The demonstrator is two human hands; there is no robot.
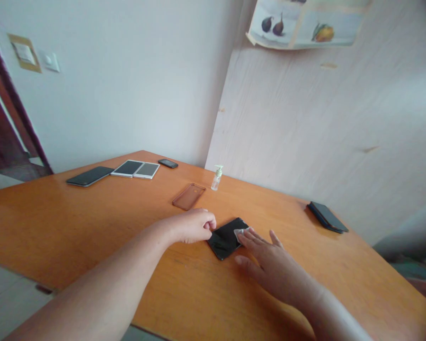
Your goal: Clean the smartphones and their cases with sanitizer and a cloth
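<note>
A black smartphone (224,242) lies screen up on the wooden table, turned at a slant. My left hand (195,225) is curled at its left edge, with thumb and finger against the phone's side. Across the phone's upper right part, my right hand (270,260) presses a small white wipe (240,233) on the screen under its fingertips. The right fingers are stretched out over the wipe, and the right thumb is held apart near the lower edge. Part of the wipe is hidden beneath the fingers.
Beyond my left hand lies a brown translucent phone case (189,196), beside a small pump bottle (217,178). Far left are a dark tablet (90,175), two white devices (128,168) and a small black phone (168,163). Stacked dark devices (328,217) lie right on the table (135,208).
</note>
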